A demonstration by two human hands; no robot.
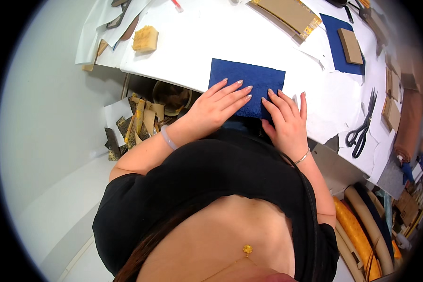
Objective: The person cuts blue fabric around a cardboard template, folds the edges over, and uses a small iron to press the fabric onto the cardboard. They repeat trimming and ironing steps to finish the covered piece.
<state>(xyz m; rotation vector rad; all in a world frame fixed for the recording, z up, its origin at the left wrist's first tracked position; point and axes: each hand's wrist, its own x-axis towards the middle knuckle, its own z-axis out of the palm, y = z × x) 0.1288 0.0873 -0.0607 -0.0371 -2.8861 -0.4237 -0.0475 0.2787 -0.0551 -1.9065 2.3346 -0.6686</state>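
A dark blue rectangular sheet (249, 75), fabric-like in look, lies at the near edge of the white-covered table. My left hand (217, 104) rests flat on its left part, fingers stretched out toward the middle. On the right part lies my right hand (285, 115), fingers extended and spread, the thumb by the sheet's near edge. Neither hand grips anything that shows. The near edge of the sheet is partly hidden by my hands and my black top.
Black scissors (364, 127) lie at the right. A yellowish sponge-like block (145, 39) sits far left. Back right, a tan block (350, 46) rests on another blue sheet (331, 35). A tan panel with patterned ends (289, 16) lies at the back. Scrap rolls (138, 117) fill space below left.
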